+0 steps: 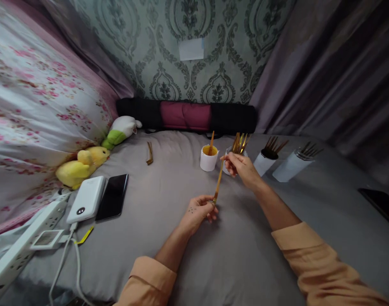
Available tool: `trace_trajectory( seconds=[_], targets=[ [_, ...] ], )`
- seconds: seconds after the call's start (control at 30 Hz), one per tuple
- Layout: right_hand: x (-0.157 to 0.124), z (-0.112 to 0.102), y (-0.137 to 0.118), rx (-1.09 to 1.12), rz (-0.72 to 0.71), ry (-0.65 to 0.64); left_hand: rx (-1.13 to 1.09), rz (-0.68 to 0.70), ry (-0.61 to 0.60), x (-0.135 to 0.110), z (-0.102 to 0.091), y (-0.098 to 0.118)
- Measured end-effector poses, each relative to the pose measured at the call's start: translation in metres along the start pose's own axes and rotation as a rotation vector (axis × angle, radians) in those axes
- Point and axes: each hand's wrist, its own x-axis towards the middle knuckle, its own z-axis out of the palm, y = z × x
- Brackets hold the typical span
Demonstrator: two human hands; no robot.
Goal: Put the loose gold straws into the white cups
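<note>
A thin yellow-brown stick (pixel 219 180) runs between my two hands over the grey bedsheet (pixel 168 238). My left hand (pixel 199 212) pinches its lower end, fingers closed. My right hand (pixel 242 166) grips its upper end, fingers curled. Just behind my right hand stands a white cup (pixel 228 159) full of similar sticks. Left of it a white cup of yellow paint (pixel 208 158) holds one stick upright. Two more white cups (pixel 263 162) (pixel 290 166) with dark sticks stand to the right.
A pair of loose sticks (pixel 149 154) lies at back left. A white power bank (pixel 86 199), a black phone (pixel 113 196), a power strip (pixel 25 246) and yellow (pixel 79 166) and green-white (pixel 122 129) plush toys sit at left. A dark bolster (pixel 186 115) lines the wall.
</note>
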Motion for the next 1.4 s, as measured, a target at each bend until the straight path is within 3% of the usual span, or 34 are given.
trace_trajectory(
  seconds=[0.63, 1.17, 1.4],
  targets=[
    [0.001, -0.009, -0.002, -0.048, -0.031, 0.147, 0.016, -0.019, -0.041, -0.002, 0.000, 0.002],
    [0.008, -0.017, -0.008, -0.087, -0.089, 0.180, -0.318, -0.021, -0.040, 0.002, -0.010, 0.007],
    [0.020, -0.023, -0.028, -0.082, -0.146, 0.239, -0.466, -0.037, -0.044, 0.000, -0.014, 0.011]
  ],
)
